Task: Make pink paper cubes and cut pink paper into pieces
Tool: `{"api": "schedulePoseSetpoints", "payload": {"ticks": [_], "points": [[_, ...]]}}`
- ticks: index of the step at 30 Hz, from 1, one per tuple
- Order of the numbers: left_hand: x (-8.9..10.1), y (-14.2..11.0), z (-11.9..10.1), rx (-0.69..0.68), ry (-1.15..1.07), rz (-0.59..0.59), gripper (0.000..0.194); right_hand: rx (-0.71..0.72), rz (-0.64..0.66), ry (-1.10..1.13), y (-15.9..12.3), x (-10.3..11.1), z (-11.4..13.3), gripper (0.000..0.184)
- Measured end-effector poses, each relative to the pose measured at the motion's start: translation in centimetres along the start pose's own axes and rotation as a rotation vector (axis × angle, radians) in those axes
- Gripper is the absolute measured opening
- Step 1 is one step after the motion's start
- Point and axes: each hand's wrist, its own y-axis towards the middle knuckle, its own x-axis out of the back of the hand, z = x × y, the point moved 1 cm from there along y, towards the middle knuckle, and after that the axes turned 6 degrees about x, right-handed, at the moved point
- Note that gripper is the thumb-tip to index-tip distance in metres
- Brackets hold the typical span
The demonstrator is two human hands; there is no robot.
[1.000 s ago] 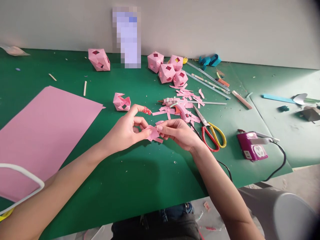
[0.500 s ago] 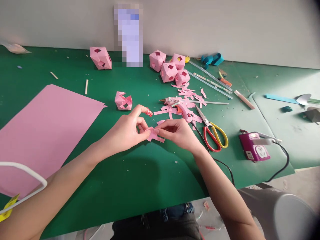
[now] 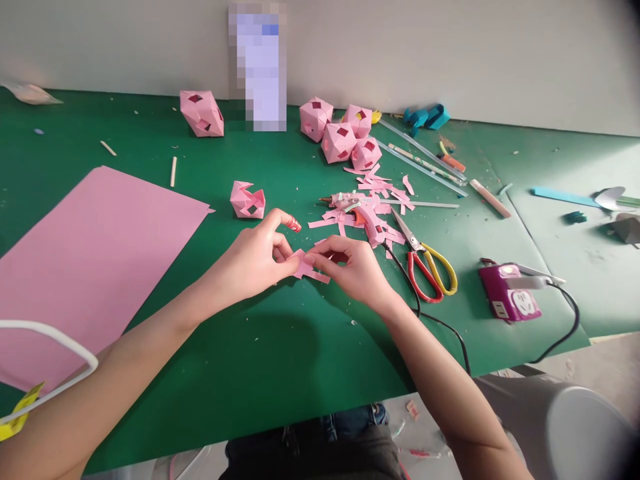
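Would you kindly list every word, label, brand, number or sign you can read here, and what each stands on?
No text is readable.
Pixelated panel: blurred out.
Yellow tag: any print too blurred.
Patterned stick: marks too small.
Purple power block: no legible lettering.
Red wrap on the left hand: pale marks too small.

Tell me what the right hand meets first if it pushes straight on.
Beyond the pink paper it touches, the right hand would likely meet the left hand first, though depth is hard to judge.
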Motion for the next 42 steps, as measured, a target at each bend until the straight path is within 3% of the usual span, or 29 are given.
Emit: {"api": "schedulePoseSetpoints", "payload": {"ticks": [4, 7, 16, 21, 24, 27, 32, 37, 42], "points": [[0.2, 0.0, -0.2, 0.016, 0.003, -0.003, 0.033, -0.130, 0.121, 0.197, 0.1, 0.7, 0.1, 0.040], [0.1, -0.1, -0.2, 0.012, 0.017, -0.002, 0.033, -0.142, 0.110, 0.197, 0.1, 0.6, 0.3, 0.042], [-0.1, -0.4, -0.5, 0.062, -0.002, 0.086, 0.035, 0.103, -0.026, -0.100, 0.0, -0.5, 0.5, 0.034], [0.2, -0.2, -0.2, 0.041, 0.015, 0.016, 0.035, -0.080, 0.070, 0.204, 0.0, 0.4, 0.6, 0.051], [0.3, 0.0, 0.0, 0.015, 0.008, -0.017, 0.034, -0.149, -0.018, 0.384, 0.1, 0.6, 0.5, 0.048], [0.4, 0.2, 0.0, -0.034, -0.013, -0.096, 0.030, -0.148, -0.087, 0.417, 0.0, 0.4, 0.4, 0.041], [0.2, 0.3, 0.0, -0.159, -0.139, -0.308, 0.026, -0.174, -0.029, 0.472, -0.3, -0.5, 0.5, 0.049], [-0.4, 0.3, 0.2, -0.282, -0.194, -0.412, 0.032, -0.181, 0.024, 0.625, -0.4, -1.2, 0.1, 0.028], [-0.9, 0.2, 0.3, -0.361, -0.135, -0.431, 0.031, -0.205, -0.024, 0.720, -0.2, -1.7, -0.4, 0.024]]}}
